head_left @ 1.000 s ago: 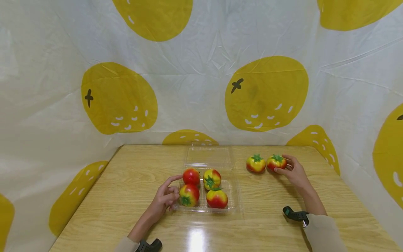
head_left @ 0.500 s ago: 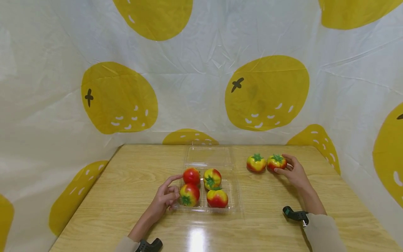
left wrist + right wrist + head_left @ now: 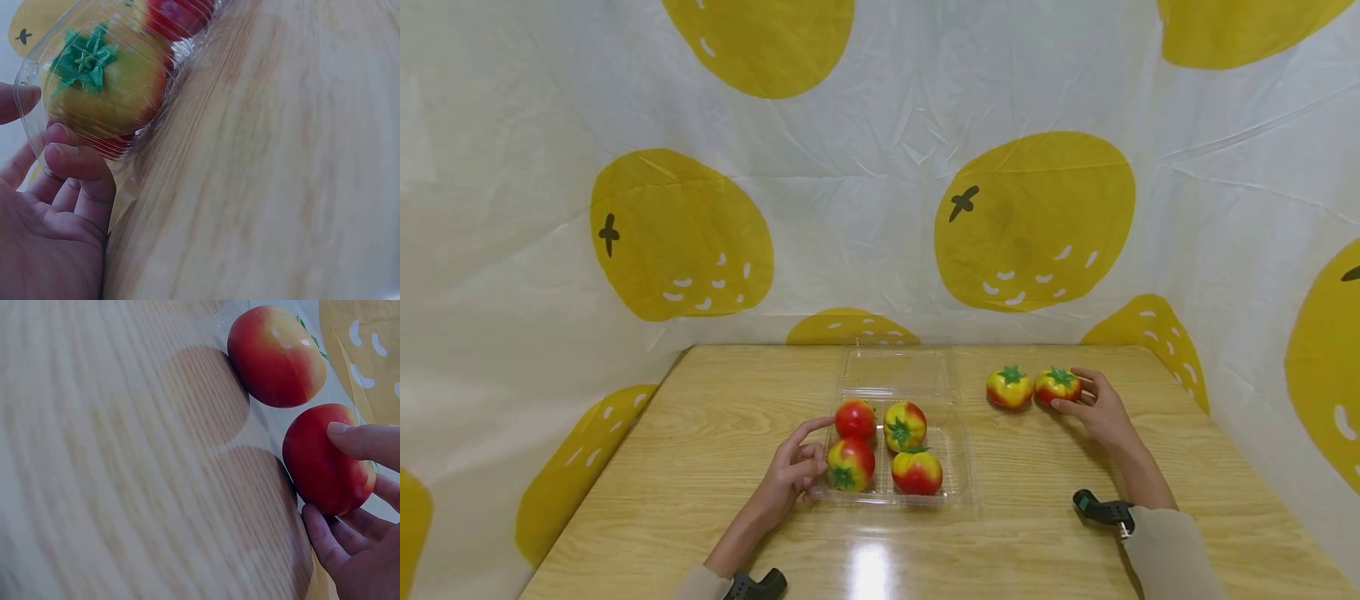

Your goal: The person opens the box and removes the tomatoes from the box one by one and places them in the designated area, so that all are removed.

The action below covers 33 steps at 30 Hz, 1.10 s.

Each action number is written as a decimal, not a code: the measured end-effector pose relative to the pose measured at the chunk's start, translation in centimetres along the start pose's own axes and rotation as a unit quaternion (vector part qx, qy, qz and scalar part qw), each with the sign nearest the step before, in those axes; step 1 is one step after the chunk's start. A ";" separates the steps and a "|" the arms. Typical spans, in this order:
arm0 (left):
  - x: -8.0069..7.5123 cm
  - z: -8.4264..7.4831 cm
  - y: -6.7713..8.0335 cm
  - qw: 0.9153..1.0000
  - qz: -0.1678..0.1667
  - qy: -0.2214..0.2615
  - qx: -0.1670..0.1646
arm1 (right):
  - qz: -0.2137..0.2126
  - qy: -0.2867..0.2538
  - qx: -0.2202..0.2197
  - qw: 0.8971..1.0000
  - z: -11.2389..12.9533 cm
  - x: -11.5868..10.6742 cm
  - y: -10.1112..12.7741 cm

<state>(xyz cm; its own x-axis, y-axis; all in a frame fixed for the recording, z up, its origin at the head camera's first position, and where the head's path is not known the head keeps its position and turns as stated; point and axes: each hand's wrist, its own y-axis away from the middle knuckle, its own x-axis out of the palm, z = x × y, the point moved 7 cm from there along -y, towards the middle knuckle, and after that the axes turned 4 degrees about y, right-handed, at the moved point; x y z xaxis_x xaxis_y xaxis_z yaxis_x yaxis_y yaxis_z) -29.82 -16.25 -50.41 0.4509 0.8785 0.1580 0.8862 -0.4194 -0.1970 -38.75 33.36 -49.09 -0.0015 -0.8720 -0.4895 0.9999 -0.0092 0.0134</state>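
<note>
My left hand (image 3: 792, 471) grips the left side of a clear plastic clamshell container (image 3: 957, 492). In the left wrist view its curled fingers (image 3: 81, 164) sit at the container's rim. Inside stand several red-and-yellow tomatoes with green leafy tops, among them a front-left one (image 3: 851, 463) and a front-right one (image 3: 917, 473). Over on the right, my right hand (image 3: 1103, 410) holds another tomato (image 3: 1057, 388) on the table, thumb on one side and fingers round the other. A further tomato (image 3: 1009, 389) rests just left of it.
The container's lid (image 3: 895, 372) lies folded back behind its base. Both items are on a wooden table (image 3: 737, 392). A white curtain (image 3: 850, 225) with yellow fruit prints rises behind the table and at both sides.
</note>
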 end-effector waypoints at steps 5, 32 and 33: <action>0.1 -0.1 0.0 1.000 0.004 0.000 0.000 | 0.001 -0.002 -0.004 1.000 0.0 0.1 0.0; 0.0 0.0 0.0 1.000 -0.001 -0.006 -0.011 | 0.005 0.022 -0.009 1.000 0.0 -0.3 0.1; 0.0 -0.1 0.1 1.000 0.000 -0.005 -0.011 | 0.006 0.024 -0.008 1.000 0.0 -0.2 0.1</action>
<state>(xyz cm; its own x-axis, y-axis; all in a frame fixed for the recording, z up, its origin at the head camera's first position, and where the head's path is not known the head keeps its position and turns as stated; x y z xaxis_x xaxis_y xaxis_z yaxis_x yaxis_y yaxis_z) -29.75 -16.26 -50.37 0.4493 0.8811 0.1476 0.8886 -0.4235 -0.1762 -38.63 33.56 -48.98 0.0117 -0.8475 -0.5306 0.9999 0.0099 0.0061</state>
